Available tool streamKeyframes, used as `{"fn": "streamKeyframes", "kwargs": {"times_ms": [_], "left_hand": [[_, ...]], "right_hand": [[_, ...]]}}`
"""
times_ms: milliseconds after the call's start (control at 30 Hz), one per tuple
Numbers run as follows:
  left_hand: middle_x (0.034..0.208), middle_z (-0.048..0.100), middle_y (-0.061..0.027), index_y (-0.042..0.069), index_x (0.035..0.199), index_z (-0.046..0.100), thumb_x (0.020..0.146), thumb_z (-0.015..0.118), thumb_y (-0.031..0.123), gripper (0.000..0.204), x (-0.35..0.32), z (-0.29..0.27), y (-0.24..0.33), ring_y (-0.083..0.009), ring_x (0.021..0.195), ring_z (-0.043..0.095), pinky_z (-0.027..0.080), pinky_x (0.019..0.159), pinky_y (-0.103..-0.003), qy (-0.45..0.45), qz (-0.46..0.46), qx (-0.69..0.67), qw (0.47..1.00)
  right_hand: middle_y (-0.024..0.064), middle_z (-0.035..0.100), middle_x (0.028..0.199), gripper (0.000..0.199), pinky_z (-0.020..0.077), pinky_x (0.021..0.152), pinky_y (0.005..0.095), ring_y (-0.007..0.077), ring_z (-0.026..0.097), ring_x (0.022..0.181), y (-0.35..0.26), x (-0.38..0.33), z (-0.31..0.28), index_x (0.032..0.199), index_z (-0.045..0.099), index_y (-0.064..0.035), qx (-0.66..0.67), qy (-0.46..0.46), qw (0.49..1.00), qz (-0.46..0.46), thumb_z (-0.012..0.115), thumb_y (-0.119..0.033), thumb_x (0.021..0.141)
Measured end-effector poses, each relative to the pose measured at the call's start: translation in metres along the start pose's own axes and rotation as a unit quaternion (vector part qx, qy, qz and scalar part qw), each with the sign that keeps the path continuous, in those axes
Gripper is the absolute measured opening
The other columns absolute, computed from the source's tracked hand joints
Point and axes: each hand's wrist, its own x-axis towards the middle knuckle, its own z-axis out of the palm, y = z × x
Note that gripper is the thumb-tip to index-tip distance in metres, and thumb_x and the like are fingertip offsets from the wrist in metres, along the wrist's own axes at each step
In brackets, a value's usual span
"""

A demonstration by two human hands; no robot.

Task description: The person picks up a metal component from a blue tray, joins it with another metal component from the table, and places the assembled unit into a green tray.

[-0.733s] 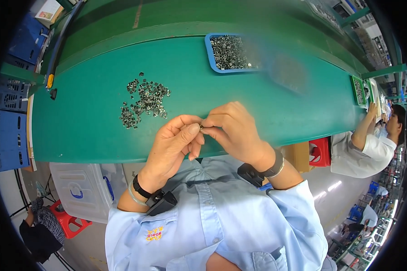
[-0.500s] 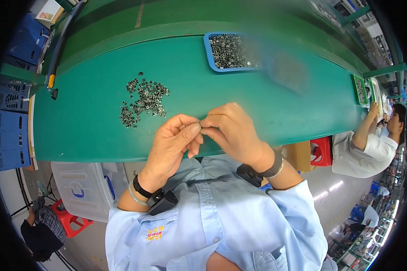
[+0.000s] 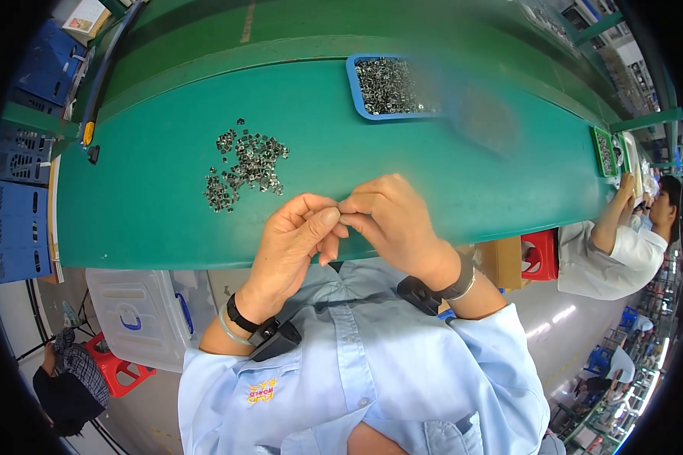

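Note:
My left hand point(image 3: 300, 231) and my right hand point(image 3: 393, 221) meet fingertip to fingertip over the near part of the green table mat point(image 3: 319, 152). Thumb and forefinger are pinched together on each hand. Whatever sits between the fingertips is hidden or too small to make out. Just beyond my left hand lies a loose pile of small shiny metal pieces point(image 3: 256, 163), spread flat on the mat. Farther off, a blue tray point(image 3: 352, 80) is filled with many similar small metal parts point(image 3: 387, 87); a blur covers its right side.
A green tray point(image 3: 604, 152) of small parts stands at the far right, near a seated co-worker point(image 3: 615, 258) in white. Below the table's left end sits a clear plastic box point(image 3: 133, 318). Blue crates point(image 3: 19, 231) are stacked at the left edge.
The hands keep the same fingertip pinch, with only a slight shift. The pile and tray appear a little farther right in the picture.

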Motion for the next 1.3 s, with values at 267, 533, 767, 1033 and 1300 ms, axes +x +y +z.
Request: {"fn": "streamKeyframes", "kwargs": {"times_ms": [267, 533, 767, 1033, 1300], "left_hand": [[0.073, 0.061, -0.0061, 0.004, 0.092, 0.055, 0.09, 0.059, 0.016, 0.013, 0.002, -0.011, -0.006, -0.0086, 0.054, 0.052, 0.04, 0.046, -0.021, -0.037, -0.008, -0.048, 0.998], [0.072, 0.06, -0.0055, 0.005, 0.088, 0.054, 0.09, 0.059, 0.015, 0.011, 0.001, -0.009, -0.003, -0.0092, 0.055, 0.053, 0.039, 0.046, -0.021, -0.071, -0.001, -0.04, 0.997], [0.071, 0.059, -0.0057, 0.005, 0.09, 0.054, 0.091, 0.057, 0.016, 0.012, 0.0, -0.007, 0.001, -0.0101, 0.056, 0.053, 0.04, 0.047, -0.022, -0.055, -0.003, -0.015, 0.998], [0.07, 0.058, -0.0059, 0.005, 0.091, 0.054, 0.091, 0.057, 0.017, 0.013, 0.001, -0.005, -0.004, -0.0119, 0.053, 0.052, 0.039, 0.046, -0.024, -0.106, -0.006, -0.117, 0.988], [0.066, 0.055, -0.0044, 0.005, 0.088, 0.049, 0.091, 0.058, 0.019, 0.016, 0.003, -0.003, -0.007, -0.0129, 0.046, 0.044, 0.033, 0.042, -0.025, -0.112, 0.018, -0.134, 0.984]], "right_hand": [[0.0036, 0.06, 0.084, 0.02, 0.0465, 0.064, 0.0314, 0.0223, 0.058, 0.076, -0.005, -0.003, 0.003, 0.087, 0.062, -0.0087, 0.055, 0.0, 0.998, 0.028, 0.072, -0.004, 0.071], [0.005, 0.062, 0.083, 0.019, 0.048, 0.063, 0.0307, 0.022, 0.06, 0.075, -0.007, -0.012, 0.008, 0.088, 0.062, -0.0075, 0.106, 0.014, 0.992, 0.061, 0.07, -0.003, 0.072], [0.0047, 0.062, 0.084, 0.019, 0.0477, 0.063, 0.0298, 0.0205, 0.059, 0.076, -0.006, -0.006, 0.002, 0.088, 0.06, -0.0072, 0.111, 0.007, 0.992, 0.058, 0.07, -0.002, 0.073], [0.0051, 0.062, 0.085, 0.017, 0.0473, 0.064, 0.0286, 0.0177, 0.059, 0.075, -0.01, -0.009, 0.004, 0.088, 0.059, -0.007, 0.2, 0.029, 0.974, 0.1, 0.07, -0.002, 0.076], [0.0062, 0.062, 0.083, 0.016, 0.0476, 0.064, 0.0286, 0.0181, 0.059, 0.074, -0.012, -0.004, 0.003, 0.089, 0.059, -0.007, 0.203, 0.025, 0.976, 0.074, 0.069, -0.002, 0.077]]}}
